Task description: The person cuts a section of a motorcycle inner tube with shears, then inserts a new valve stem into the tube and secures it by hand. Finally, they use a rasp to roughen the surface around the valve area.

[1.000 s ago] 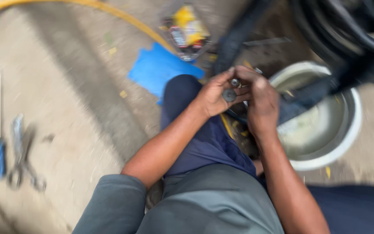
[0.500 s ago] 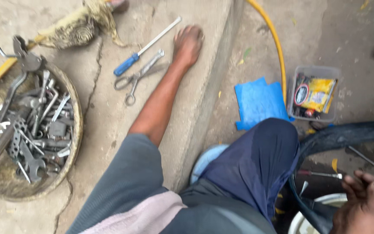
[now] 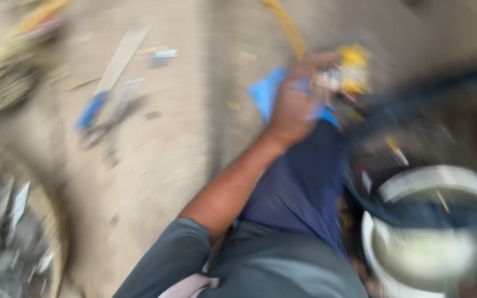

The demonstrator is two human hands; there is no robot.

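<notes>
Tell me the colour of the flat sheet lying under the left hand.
Bright blue sheet, partly covered by the left hand; the blurred head view shows it.

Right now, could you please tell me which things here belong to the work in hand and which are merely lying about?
In hand:
left hand, reaching to the small clear box of yellow-labelled bits
flat blue plastic sheet beneath it
round white basin with the black tyre across it

Lying about:
blue-handled screwdriver
blurred metal pliers
round tray of metal tools
yellow hose
</notes>
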